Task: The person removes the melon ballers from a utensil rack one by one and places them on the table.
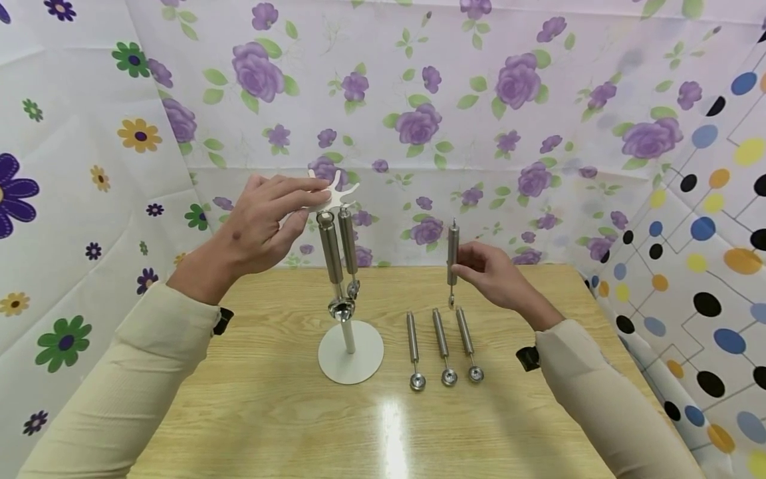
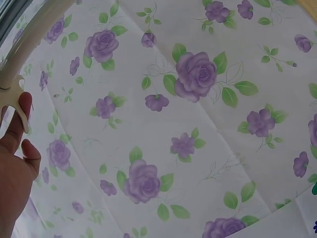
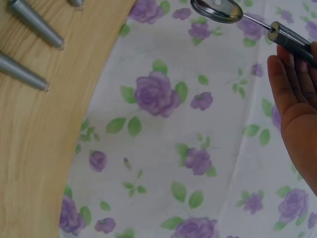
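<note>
"Honestly, what's the sketchy part? Looks pretty calm to me."

"Top of the white stand, I reckon. The left grip pinches its crown, and two hanging utensils dangle close together just below. Uneven pressure up there could tilt the stand, and those two might clink or slip off (steel on wood, not a nice sound)."

"And the right grip?"

"Pinching a steel utensil by its handle, roughly upright, head down, well to the right of the left grip. That handle looks round and smooth, so a light pinch might let it swivel. Then the tiny loop above the fingers could face the wrong way for a prong."

"What about the three loose utensils?"

"On the bench, nearer the wearer than the right grip, handle ends just below it. A low sweep toward the left grip could probably catch one with the dangling head. Also, the left fingers cover part of the crown, so they could easily block a prong."
</note>
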{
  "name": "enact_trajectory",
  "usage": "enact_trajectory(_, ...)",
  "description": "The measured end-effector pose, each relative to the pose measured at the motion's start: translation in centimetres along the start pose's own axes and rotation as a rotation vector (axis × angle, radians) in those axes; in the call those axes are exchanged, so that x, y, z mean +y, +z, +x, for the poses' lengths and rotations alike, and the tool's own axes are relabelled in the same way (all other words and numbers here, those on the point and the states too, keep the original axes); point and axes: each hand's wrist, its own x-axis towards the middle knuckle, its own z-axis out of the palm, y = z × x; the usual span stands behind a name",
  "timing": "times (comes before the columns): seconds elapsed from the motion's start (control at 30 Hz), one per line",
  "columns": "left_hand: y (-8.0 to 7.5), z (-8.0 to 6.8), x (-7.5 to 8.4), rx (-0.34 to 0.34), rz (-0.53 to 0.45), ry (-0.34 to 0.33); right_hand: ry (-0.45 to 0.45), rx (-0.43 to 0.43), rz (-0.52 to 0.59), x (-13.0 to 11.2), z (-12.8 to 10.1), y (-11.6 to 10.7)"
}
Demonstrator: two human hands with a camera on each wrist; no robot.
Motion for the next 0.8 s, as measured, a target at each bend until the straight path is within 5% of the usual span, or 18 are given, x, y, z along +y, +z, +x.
enact_trajectory(0.8,0.6,0.0,0.0,0.002,-0.003,-0.01,0.101,0.073,-0.06,5.4,-3.0,-2.1)
